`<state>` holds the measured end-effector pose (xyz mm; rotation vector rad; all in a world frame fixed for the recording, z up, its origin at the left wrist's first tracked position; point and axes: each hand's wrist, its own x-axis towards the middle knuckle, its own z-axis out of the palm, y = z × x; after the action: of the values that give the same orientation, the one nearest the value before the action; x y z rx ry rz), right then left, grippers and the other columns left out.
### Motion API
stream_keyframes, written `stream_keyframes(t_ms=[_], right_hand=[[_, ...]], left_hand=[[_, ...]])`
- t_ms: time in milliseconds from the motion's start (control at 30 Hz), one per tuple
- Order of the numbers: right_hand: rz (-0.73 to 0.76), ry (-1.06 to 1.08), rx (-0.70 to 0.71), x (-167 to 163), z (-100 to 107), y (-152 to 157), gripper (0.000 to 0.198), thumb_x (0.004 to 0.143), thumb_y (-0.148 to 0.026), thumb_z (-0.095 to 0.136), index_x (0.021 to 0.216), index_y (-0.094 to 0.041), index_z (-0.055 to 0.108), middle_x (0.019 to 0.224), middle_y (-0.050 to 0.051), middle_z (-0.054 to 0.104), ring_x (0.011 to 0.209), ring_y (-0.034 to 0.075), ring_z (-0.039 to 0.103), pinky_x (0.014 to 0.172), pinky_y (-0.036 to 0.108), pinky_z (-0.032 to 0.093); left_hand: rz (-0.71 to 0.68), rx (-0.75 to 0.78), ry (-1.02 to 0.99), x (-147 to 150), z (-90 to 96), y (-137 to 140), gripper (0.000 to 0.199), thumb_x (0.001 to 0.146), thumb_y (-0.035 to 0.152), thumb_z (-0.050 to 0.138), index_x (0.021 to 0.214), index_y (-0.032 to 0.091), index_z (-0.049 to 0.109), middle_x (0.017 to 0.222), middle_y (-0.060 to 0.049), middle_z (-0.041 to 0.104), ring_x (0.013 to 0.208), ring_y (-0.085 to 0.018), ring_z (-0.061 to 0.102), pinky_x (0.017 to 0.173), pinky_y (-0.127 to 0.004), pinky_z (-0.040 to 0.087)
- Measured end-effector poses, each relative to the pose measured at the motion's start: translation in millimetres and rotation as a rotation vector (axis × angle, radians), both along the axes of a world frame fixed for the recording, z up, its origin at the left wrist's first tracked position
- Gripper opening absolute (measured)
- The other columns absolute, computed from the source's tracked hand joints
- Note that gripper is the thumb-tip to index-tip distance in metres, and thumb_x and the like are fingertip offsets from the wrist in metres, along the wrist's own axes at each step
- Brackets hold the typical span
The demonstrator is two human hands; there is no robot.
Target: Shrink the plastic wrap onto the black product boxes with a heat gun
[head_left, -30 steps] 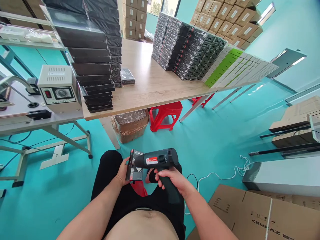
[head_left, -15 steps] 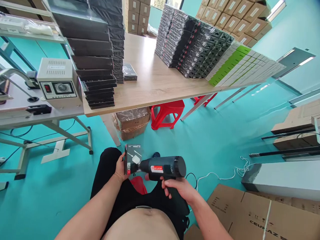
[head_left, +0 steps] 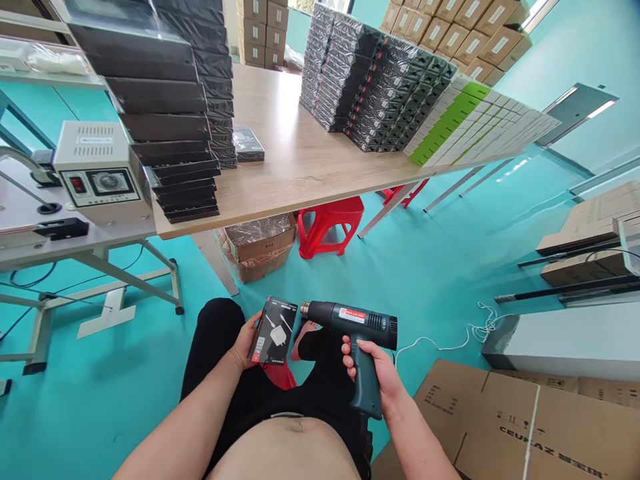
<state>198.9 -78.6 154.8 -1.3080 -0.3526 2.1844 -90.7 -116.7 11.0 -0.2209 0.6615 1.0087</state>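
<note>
My left hand point(head_left: 247, 341) grips a flat black retail box point(head_left: 275, 331) by its left edge; the front, printed with a white charger and cable, faces up. In my right hand point(head_left: 373, 363) is a dark green heat gun point(head_left: 357, 321) with a red and white label, my fingers wrapped round its handle. Its metal nozzle points left and sits just off the box's upper right edge. Both are held above my lap.
A wooden table point(head_left: 280, 180) ahead carries tall stacks of black boxes point(head_left: 170, 120) and white-green boxes point(head_left: 475, 123). Beneath it are a carton point(head_left: 260, 250) and a red stool point(head_left: 333, 227). A beige control unit point(head_left: 100, 170) stands left. Large cartons point(head_left: 500, 413) lie right, near a white cable point(head_left: 433, 347).
The heat gun has moved right, its nozzle now at the box's side instead of over its face. The box has tilted and shifted slightly right. The view has turned a little.
</note>
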Motion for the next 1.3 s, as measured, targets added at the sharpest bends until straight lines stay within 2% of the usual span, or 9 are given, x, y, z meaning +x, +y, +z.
stream_keyframes(t_ms=[267, 567, 767, 933, 1000, 1100, 1167, 1233, 1300], right_hand=[[0.026, 0.014, -0.018, -3, 3, 3, 0.024, 0.079, -0.028, 0.059, 0.097, -0.013, 0.066, 0.080, 0.004, 0.063, 0.063, 0.011, 0.056, 0.052, 0.020, 0.047], [0.122, -0.014, 0.098, -34, 11, 7, 0.026, 0.078, -0.029, 0.059, 0.098, -0.013, 0.066, 0.081, 0.005, 0.065, 0.062, 0.012, 0.059, 0.051, 0.020, 0.048], [0.601, -0.143, 0.313, -40, 35, 7, 0.027, 0.074, -0.025, 0.064, 0.097, -0.011, 0.067, 0.079, 0.007, 0.067, 0.057, 0.015, 0.062, 0.048, 0.025, 0.047], [0.422, -0.313, 0.382, -52, 45, 16, 0.025, 0.075, -0.029, 0.063, 0.094, -0.014, 0.067, 0.075, 0.004, 0.066, 0.058, 0.013, 0.059, 0.051, 0.025, 0.047], [0.502, -0.304, 0.381, -55, 48, 15, 0.023, 0.074, -0.028, 0.063, 0.091, -0.014, 0.068, 0.074, 0.004, 0.066, 0.056, 0.014, 0.059, 0.050, 0.026, 0.047], [0.734, -0.245, 0.386, -55, 54, 8, 0.022, 0.070, -0.025, 0.067, 0.087, -0.013, 0.070, 0.070, 0.004, 0.067, 0.053, 0.014, 0.058, 0.050, 0.027, 0.046], [0.709, -0.262, 0.392, -56, 55, 6, 0.023, 0.069, -0.026, 0.067, 0.088, -0.013, 0.070, 0.071, 0.004, 0.067, 0.054, 0.014, 0.058, 0.051, 0.027, 0.047], [0.562, -0.314, 0.393, -59, 55, 7, 0.025, 0.071, -0.030, 0.065, 0.091, -0.014, 0.068, 0.073, 0.003, 0.066, 0.057, 0.014, 0.059, 0.051, 0.026, 0.047], [0.493, -0.347, 0.402, -60, 55, 8, 0.025, 0.073, -0.031, 0.063, 0.092, -0.016, 0.067, 0.074, 0.002, 0.065, 0.059, 0.014, 0.059, 0.052, 0.026, 0.048]], left_hand=[[-0.042, -0.034, 0.020, 3, 1.5, -1, 0.049, 0.080, 0.052, 0.056, 0.103, 0.010, 0.064, 0.085, -0.015, 0.073, 0.086, -0.034, 0.069, 0.078, -0.044, 0.053], [-0.086, -0.044, 0.049, 5, 0.7, -1, 0.045, 0.079, 0.049, 0.059, 0.099, 0.009, 0.065, 0.084, -0.015, 0.073, 0.079, -0.031, 0.070, 0.076, -0.041, 0.054], [-0.108, -0.042, 0.058, 3, -3.1, -4, 0.046, 0.078, 0.053, 0.058, 0.097, 0.012, 0.065, 0.077, -0.013, 0.073, 0.077, -0.033, 0.070, 0.071, -0.043, 0.055], [-0.084, -0.060, 0.053, 2, -0.1, -5, 0.044, 0.077, 0.051, 0.059, 0.097, 0.012, 0.065, 0.081, -0.014, 0.073, 0.078, -0.032, 0.070, 0.073, -0.041, 0.055], [-0.097, -0.061, 0.045, 2, 1.8, -4, 0.044, 0.077, 0.051, 0.059, 0.096, 0.012, 0.065, 0.080, -0.014, 0.073, 0.077, -0.032, 0.070, 0.073, -0.042, 0.055], [-0.075, -0.052, 0.026, 3, 4.6, -3, 0.042, 0.077, 0.051, 0.059, 0.096, 0.013, 0.065, 0.077, -0.012, 0.073, 0.077, -0.032, 0.070, 0.071, -0.041, 0.055], [-0.055, -0.060, 0.026, 3, 6.3, -2, 0.043, 0.077, 0.050, 0.059, 0.097, 0.013, 0.065, 0.076, -0.011, 0.072, 0.077, -0.031, 0.070, 0.070, -0.040, 0.055], [-0.056, -0.070, 0.029, 3, 7.8, -2, 0.044, 0.078, 0.050, 0.058, 0.097, 0.012, 0.065, 0.076, -0.012, 0.072, 0.077, -0.031, 0.070, 0.069, -0.039, 0.055], [-0.065, -0.071, 0.030, 3, 8.5, -3, 0.045, 0.079, 0.050, 0.057, 0.098, 0.011, 0.065, 0.076, -0.012, 0.072, 0.076, -0.030, 0.070, 0.068, -0.039, 0.055]])
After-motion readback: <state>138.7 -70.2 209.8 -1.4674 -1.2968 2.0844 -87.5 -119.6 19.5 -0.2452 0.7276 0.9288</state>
